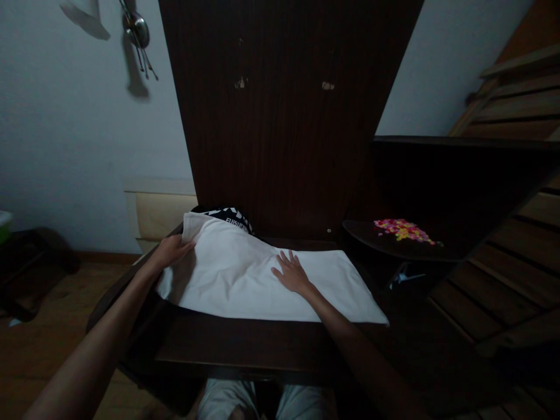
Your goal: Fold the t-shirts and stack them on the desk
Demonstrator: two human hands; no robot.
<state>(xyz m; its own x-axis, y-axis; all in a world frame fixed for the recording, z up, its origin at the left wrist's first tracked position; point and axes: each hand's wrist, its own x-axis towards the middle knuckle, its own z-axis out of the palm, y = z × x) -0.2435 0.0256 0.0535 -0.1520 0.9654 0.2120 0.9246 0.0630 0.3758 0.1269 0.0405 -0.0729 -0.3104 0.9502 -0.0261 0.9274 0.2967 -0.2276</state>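
A white cloth (245, 280) lies spread across the dark wooden desk, its left part raised and wrinkled, its right part flatter. My left hand (174, 251) grips the cloth's left edge, with the fingers partly hidden at the fold. Flat on the middle of the cloth rests my right hand (290, 273), fingers spread. Behind the cloth's upper left part, a black item with white lettering and patterns (238, 220) shows partly; its kind is hard to make out.
The dark desk top (245, 344) has a tall dark panel (280, 128) behind it. To the right, a rounded shelf (365, 235) carries pink and yellow petal-like pieces (402, 229). A wall lamp (136, 30) hangs at upper left. Wooden slats (516, 111) stand at right.
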